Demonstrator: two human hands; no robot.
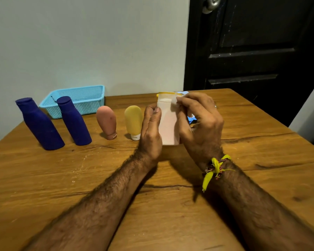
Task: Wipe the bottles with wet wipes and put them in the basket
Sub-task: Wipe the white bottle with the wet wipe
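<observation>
While the left hand (150, 127) grips the upright pale bottle (168, 124), the right hand (199, 120) pinches a wipe (173, 102) against its top, far from the basket (74, 100) on the left.

Dim warm indoor light from above; soft shadows under both forearms on the table (62, 178). Wide-angle bowing at frame edges, bottom corners blurred.

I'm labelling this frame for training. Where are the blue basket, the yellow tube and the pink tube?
blue basket (83, 105): head view, on its front mesh wall.
yellow tube (133, 119): head view, middle of its body, above the white cap.
pink tube (106, 120): head view, middle of its body.
</observation>
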